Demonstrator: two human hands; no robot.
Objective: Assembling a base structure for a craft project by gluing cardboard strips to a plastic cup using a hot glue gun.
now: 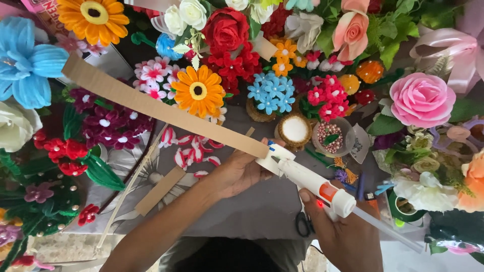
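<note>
- Left forearm comes in from 7 o'clock, angled up toward centre frame; left hand (pixel 242 171) sits just below centre, fingers curled.
- Left hand is clamped on the lower end of a long cardboard strip (pixel 161 108), thumb on top near the strip's end.
- Strip's long axis runs 10 o'clock to 4 o'clock; far end lies up by the blue flower (pixel 25 60), near end is at centre frame in the hand.
- Right hand (pixel 345 231) enters from 5 o'clock, wrapped around the grip of a white glue gun (pixel 312 184); index finger rests by the orange trigger.
- Gun body points toward 10 o'clock, nozzle touching or just beside the strip's near end; I can't tell if there's contact.
- Clear glue stick (pixel 388 229) sticks out the gun's back toward 4 o'clock.
- A shorter cardboard piece (pixel 160 190) lies at 8 o'clock of the left hand, on the grey tabletop (pixel 262 211).
- Scissors (pixel 304 224) lie partly hidden between the two wrists.
- Craft flowers ring the work area; an orange daisy (pixel 198 90) sits just above the strip.
</note>
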